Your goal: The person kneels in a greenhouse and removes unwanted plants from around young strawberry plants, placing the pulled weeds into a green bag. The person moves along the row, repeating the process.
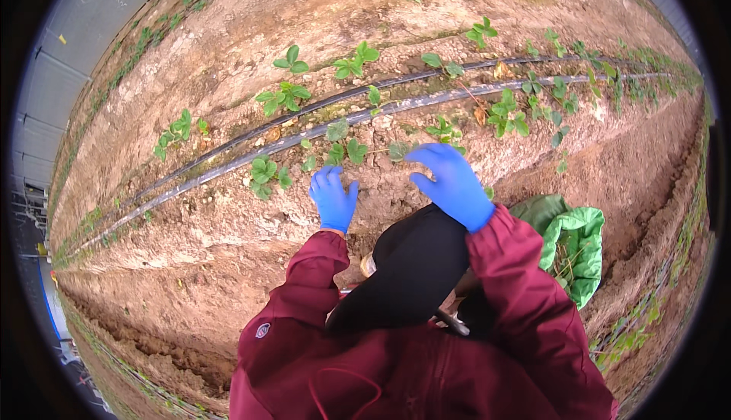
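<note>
Both my hands wear blue disposable gloves. My left hand [334, 198] hovers over the soil just below a small strawberry plant [346, 151], with thumb and fingers apart and nothing in them. Further right, my right hand [451, 183] is slightly blurred above my bent knee. Its thumb and fingers are spread, and no object shows between them. A leaf [398, 151] lies close to its fingertips; I cannot tell whether they touch. Another strawberry plant [444, 130] stands just beyond that hand, partly hidden by it. Left of my left hand grows a low plant [264, 173].
Two black drip irrigation lines [394, 107] run along the raised soil bed [228, 214], with several strawberry plants on both sides. A green fabric bag [588, 237] holding plant cuttings [565, 263] stands to my right. Dry leaves [480, 115] lie by the lines. A furrow [171, 357] runs behind me.
</note>
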The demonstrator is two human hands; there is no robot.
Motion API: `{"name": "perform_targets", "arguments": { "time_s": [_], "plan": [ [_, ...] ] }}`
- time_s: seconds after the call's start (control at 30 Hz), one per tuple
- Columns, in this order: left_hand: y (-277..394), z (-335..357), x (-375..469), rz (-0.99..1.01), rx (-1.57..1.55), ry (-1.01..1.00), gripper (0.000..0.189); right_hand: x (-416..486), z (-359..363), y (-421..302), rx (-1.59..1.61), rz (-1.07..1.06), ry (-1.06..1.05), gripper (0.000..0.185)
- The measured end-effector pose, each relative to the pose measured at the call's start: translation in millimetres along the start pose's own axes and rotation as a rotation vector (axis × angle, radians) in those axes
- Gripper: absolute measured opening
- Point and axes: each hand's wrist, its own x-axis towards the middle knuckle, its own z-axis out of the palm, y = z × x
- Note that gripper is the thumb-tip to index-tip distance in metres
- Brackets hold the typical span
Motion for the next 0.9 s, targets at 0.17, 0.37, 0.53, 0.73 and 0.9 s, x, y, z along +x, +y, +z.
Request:
{"name": "perform_targets", "arguments": {
  "time_s": [0.17,0.37,0.53,0.73,0.9],
  "plan": [
    [-1.4,15.2,26.0,-0.19,-0.012,0.085,0.075,51.8,101.6,53.6,-0.23,-0.044,-0.137,0.028],
    [-29.7,32.9,36.9,-0.091,0.019,0.132,0.069,89.8,173.2,90.4,-0.193,0.009,-0.235,0.015],
    [-41.2,42.7,31.0,-0.085,0.011,0.108,0.059,102.9,187.7,103.5,-0.006,-0.001,-0.173,0.019],
    [-37.5,31.8,35.0,-0.085,0.136,-0.042,0.052,108.7,187.1,96.7,-0.121,0.181,-0.235,0.016],
    [-31.0,31.3,42.4,-0.203,0.092,0.0,0.044,111.1,189.4,89.9,-0.196,0.277,-0.247,0.013]
  ]
}}
